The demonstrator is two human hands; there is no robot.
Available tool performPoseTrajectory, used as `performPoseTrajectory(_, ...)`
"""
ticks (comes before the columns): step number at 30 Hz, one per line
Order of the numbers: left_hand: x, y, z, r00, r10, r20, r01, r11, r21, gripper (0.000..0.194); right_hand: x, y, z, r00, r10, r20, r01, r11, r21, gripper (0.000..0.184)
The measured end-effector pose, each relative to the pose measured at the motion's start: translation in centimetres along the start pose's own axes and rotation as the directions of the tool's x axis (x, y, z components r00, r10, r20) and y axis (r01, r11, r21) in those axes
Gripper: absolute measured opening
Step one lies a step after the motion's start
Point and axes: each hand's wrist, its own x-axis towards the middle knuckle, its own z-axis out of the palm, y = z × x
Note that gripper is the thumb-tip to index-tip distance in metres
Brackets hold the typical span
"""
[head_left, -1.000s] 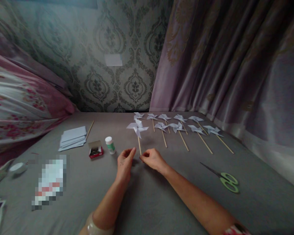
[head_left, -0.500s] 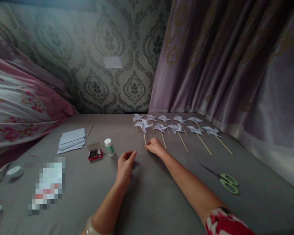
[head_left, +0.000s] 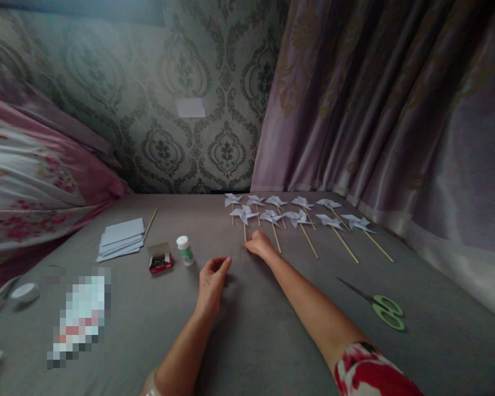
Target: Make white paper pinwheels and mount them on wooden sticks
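The right hand has its fingers pinched narrow on the near end of a pinwheel, whose white blades point away to the far side; it sits at the left end of the near row, just in front of the leftmost one of the far row. The left hand is nearer and further left, beside nothing closer than the bottle, its fingers curled in near the thumb; whether the tips meet, I cannot tell. Nine other pinwheels lie to the right and far side on the grey cloth, in two rows with their sticks towards the near side. Left of the bottle is an open red box of small dark bits, and beyond it a stack of paper with a loose stick along its right edge. Green-handled scissors lie near right, points to the left
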Motion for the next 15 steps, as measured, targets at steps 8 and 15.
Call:
performPoseTrajectory(8, 0.17, -0.04, 0.03, 1.000, -0.010, -0.016, 0.010, 1.000, -0.013, 0.046, 0.08, -0.28, 0.05, 1.000, 0.016, -0.018, -0.016, 0.999, -0.036, 0.029)
performPoseTrajectory(15, 0.15, -0.03, 0.08, 1.000, -0.016, -0.018, 0.016, 1.000, -0.010, 0.048, -0.24, -0.51, 0.03, 0.999, -0.013, -0.031, 0.012, 0.999, -0.047, 0.033)
